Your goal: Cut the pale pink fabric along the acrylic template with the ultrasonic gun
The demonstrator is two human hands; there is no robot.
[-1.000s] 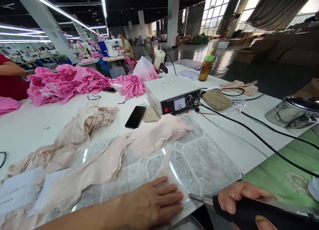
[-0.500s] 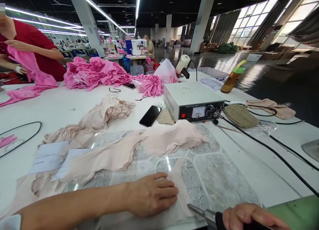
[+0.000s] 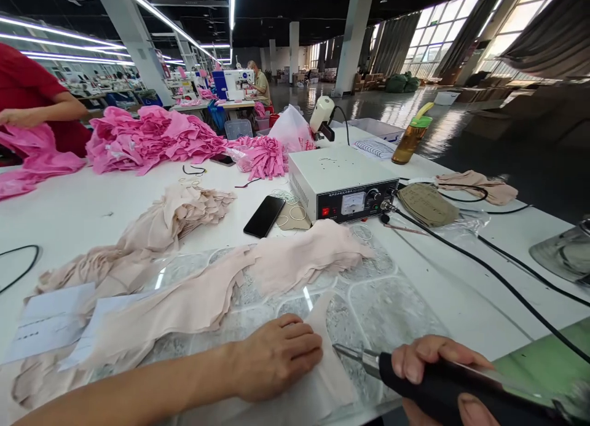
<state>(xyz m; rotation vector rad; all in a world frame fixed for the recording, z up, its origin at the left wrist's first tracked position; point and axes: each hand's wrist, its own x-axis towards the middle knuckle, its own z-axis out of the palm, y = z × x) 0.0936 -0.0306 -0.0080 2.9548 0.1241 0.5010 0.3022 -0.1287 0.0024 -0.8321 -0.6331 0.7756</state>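
Note:
My left hand (image 3: 279, 358) lies palm down with its fingers flat on a thin beige cut fabric piece (image 3: 332, 374), pressing it to a glossy marble-patterned sheet (image 3: 396, 309). Wrapped around the thick black handle of an ultrasonic hand tool (image 3: 431, 383) is my right hand (image 3: 428, 350). The tool's narrow metal tip points left and meets the curved right edge of the fabric, just right of my left fingertips. Beyond my hands lie overlapping stacks of beige fabric pieces (image 3: 304, 257), with paper sheets (image 3: 50, 318) tucked in at the left.
A metal control box (image 3: 343, 171) with a meter stands behind the stacks, black cables running off right. Around it are a phone (image 3: 264, 216), a bottle (image 3: 412, 138) and a khaki stack (image 3: 428, 208). Pink fabric (image 3: 152, 140) is heaped at back left, near a person in red (image 3: 34, 97).
The tool tip has moved from the fabric's lower end up along its right edge. More of my right hand and the tool shows. The whole view has shifted, with the scene sliding left.

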